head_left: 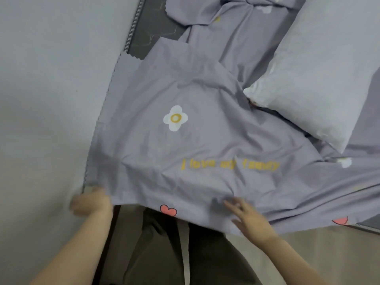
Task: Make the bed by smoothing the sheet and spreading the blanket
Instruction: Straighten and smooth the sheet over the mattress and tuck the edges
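A lilac sheet [185,149] with white flowers, red hearts and yellow lettering lies wrinkled over the dark grey mattress [148,31]. Its zigzag edge runs along the wall on the left. My left hand [91,203] is closed on the sheet's near left corner, beside the wall. My right hand [249,218] rests flat on the sheet's near edge, fingers spread. Further back the sheet is bunched and folded, leaving a patch of mattress bare. No separate blanket can be told apart in this view.
A pale pillow [316,79] lies on the sheet at the right. A white wall [51,79] borders the bed on the left. My legs in dark trousers [164,254] stand at the bed's near edge, with beige floor [329,254] at the right.
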`<state>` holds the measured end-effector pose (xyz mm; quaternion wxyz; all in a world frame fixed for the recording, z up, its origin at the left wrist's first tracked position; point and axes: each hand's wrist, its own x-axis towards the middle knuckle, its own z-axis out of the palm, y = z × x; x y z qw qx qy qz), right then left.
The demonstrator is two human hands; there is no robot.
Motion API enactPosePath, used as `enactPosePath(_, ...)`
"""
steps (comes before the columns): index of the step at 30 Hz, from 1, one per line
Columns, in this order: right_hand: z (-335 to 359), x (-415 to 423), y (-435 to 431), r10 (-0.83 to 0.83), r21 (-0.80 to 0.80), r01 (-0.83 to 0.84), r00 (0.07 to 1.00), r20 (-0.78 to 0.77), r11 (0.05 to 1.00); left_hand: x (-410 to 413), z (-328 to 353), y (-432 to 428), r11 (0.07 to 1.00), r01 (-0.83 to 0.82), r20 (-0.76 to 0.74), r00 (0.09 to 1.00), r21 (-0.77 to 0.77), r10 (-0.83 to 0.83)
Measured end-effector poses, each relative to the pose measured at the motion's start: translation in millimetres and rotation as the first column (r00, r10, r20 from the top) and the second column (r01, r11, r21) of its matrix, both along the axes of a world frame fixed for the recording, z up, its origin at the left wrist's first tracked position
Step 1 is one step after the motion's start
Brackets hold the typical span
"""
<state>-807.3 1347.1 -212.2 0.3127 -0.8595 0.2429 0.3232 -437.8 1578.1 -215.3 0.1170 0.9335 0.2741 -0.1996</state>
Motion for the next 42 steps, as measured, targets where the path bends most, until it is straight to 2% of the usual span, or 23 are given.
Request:
enactPosePath(1, 0, 9, -12, -0.050, -0.118, 0.062, 0.994, 0.101, 0.991, -4, 1, -9, 0.975, 0.221, 0.064, 0.973, -0.006, -0.220)
enactPosePath(2, 1, 19, -24, -0.075, -0.242, 0.113, 0.984, 0.164, 0.964, -8, 1, -18, 0.869, 0.494, 0.100, 0.866, -0.021, -0.490)
enactPosePath(3, -2, 24, -38, -0.100, -0.346, 0.161, 0.977, 0.190, 0.924, -12, 0, -29, 0.677, 0.734, 0.102, 0.679, -0.058, -0.727)
enactPosePath(4, -5, 26, -51, -0.150, -0.403, 0.211, 0.972, 0.179, 0.890, -12, -1, -40, 0.463, 0.883, 0.061, 0.468, -0.082, -0.882)
enactPosePath(5, -8, 26, -63, -0.213, -0.419, 0.251, 0.968, 0.134, 0.873, -9, -3, -51, 0.296, 0.947, 0.005, 0.299, -0.122, -0.954)
enactPosePath(6, -13, 23, -74, -0.270, -0.410, 0.282, 0.959, 0.087, 0.868, -5, -7, -59, 0.197, 0.969, -0.083, 0.187, -0.150, -0.979)
enactPosePath(7, -21, 19, -84, -0.304, -0.365, 0.285, 0.953, 0.005, 0.886, -1, -14, -63, 0.162, 0.973, -0.164, 0.135, -0.164, -0.977)
enactPosePath(9, -29, 8, -100, -0.216, -0.263, 0.171, 0.965, -0.150, 0.949, 13, -22, -71, 0.227, 0.962, -0.327, 0.168, -0.150, -0.930)
enactPosePath(10, -31, 4, -105, -0.147, -0.234, 0.101, 0.972, -0.186, 0.967, 20, -23, -75, 0.284, 0.948, -0.396, 0.208, -0.143, -0.894)
enactPosePath(12, -30, 4, -116, -0.090, -0.185, 0.054, 0.977, -0.193, 0.981, 34, -25, -87, 0.371, 0.919, -0.434, 0.284, -0.131, -0.855)
enactPosePath(14, -27, 16, -132, -0.129, -0.138, 0.108, 0.981, -0.148, 0.984, 47, -22, -104, 0.392, 0.919, -0.391, 0.344, -0.048, -0.854)
enactPosePath(16, -22, 34, -151, -0.165, -0.159, 0.155, 0.985, -0.055, 0.975, 58, -19, -124, 0.430, 0.903, -0.308, 0.409, -0.002, -0.859)
enactPosePath(18, -15, 58, -167, -0.208, -0.189, 0.216, 0.976, 0.063, 0.958, 73, -19, -142, 0.453, 0.891, -0.233, 0.432, -0.038, -0.871)
enactPosePath(20, -9, 89, -178, -0.226, -0.197, 0.258, 0.959, 0.171, 0.946, 92, -19, -160, 0.438, 0.897, -0.177, 0.421, -0.068, -0.890)
enactPosePath(25, 4, 189, -210, -0.215, -0.239, 0.296, 0.925, 0.313, 0.925, 149, -25, -203, 0.409, 0.909, -0.013, 0.409, -0.077, -0.912)
enactPosePath(28, 7, 247, -234, -0.302, -0.222, 0.429, 0.844, 0.443, 0.875, 186, -29, -232, 0.439, 0.884, 0.011, 0.446, -0.158, -0.895)
enactPosePath(30, 4, 282, -254, -0.381, -0.231, 0.528, 0.796, 0.471, 0.817, 207, -30, -253, 0.473, 0.851, 0.028, 0.491, -0.227, -0.871)
enactPosePath(32, -5, 311, -274, -0.475, -0.234, 0.593, 0.779, 0.409, 0.770, 224, -30, -276, 0.501, 0.804, 0.048, 0.542, -0.321, -0.839)
enactPosePath(35, -22, 338, -298, -0.670, -0.213, 0.684, 0.729, 0.144, 0.698, 244, -31, -309, 0.540, 0.720, 0.039, 0.615, -0.436, -0.788)
enactPosePath(37, -31, 345, -304, -0.742, -0.261, 0.713, 0.671, -0.016, 0.650, 257, -34, -330, 0.569, 0.660, 0.030, 0.665, -0.490, -0.746)
enactPosePath(40, -42, 346, -303, -0.744, -0.330, 0.689, 0.665, -0.066, 0.645, 266, -34, -366, 0.612, 0.442, -0.048, 0.785, -0.656, -0.618)
enactPosePath(42, -48, 347, -302, -0.726, -0.287, 0.685, 0.686, -0.057, 0.670, 267, -33, -389, 0.615, 0.334, -0.133, 0.798, -0.714, -0.588)
